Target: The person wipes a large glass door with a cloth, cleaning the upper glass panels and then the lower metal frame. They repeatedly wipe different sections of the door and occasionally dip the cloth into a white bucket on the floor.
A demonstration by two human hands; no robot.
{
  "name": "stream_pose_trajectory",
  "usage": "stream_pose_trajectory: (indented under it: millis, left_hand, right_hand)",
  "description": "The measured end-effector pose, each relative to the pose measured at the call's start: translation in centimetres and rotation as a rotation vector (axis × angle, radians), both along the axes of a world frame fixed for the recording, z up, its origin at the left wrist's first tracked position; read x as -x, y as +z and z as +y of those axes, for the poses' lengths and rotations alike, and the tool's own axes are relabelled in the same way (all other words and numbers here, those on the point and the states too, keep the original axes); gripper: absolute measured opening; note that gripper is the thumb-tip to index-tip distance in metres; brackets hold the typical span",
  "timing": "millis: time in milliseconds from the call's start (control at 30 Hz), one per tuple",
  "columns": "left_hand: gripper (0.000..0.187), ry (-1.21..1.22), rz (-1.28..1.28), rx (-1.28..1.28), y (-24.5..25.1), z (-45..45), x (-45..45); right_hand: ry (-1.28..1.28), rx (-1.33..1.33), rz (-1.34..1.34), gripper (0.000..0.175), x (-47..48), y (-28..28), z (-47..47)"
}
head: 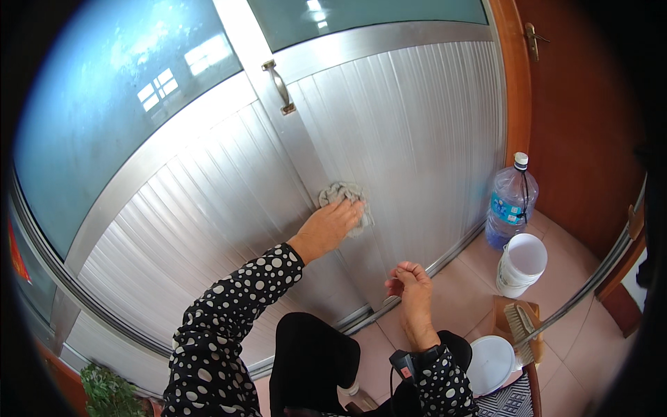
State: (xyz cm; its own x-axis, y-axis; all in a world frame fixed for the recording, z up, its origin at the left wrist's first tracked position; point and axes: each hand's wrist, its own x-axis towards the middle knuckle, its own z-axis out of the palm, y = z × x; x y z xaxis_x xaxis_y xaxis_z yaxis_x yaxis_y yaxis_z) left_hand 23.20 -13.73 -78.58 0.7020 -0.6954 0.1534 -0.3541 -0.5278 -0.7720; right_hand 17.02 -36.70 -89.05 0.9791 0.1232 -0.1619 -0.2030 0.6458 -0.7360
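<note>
My left hand [329,227] presses a crumpled grey cloth [344,193] against the lower part of a ribbed aluminium sliding door [396,135]. The cloth lies flat under the fingers, beside the upright edge where two door panels overlap. Lower and to the right, my right hand [411,286] is raised in front of the door's foot, with its fingers curled in towards the thumb. I see nothing held in it. A metal pull handle [280,87] is fixed to the door frame above the cloth.
At right on the pink floor tiles stand a large clear plastic water bottle [513,203] and a white bucket [521,266]. Nearer are a bristle brush [521,331] and a round white lid [491,365]. A wooden door [578,130] is beyond; a leafy plant [109,391] sits at lower left.
</note>
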Motion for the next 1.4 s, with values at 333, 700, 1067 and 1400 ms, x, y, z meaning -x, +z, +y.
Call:
stream_pose_trajectory:
  millis: [333,700,1067,1400]
  left_hand:
    - [0.044,-0.185,0.028,0.05,2.1,2.1,0.8]
    - [0.04,-0.324,-0.477,0.068,16.6,2.0,-3.0]
    - [0.044,-0.181,-0.099,0.206,0.1,2.3,-0.7]
    - [0.026,-0.054,0.099,0.697,-13.1,2.9,5.7]
  right_hand:
    - [0.008,0.036,0.006,0.009,-0.4,-0.3,0.4]
    - [0.026,0.032,0.019,0.011,-0.3,0.2,1.5]
    - [-0.01,0.062,0.052,0.011,0.0,1.0,0.2]
    - [0.01,0.119,0.022,0.012,0.0,0.5,0.1]
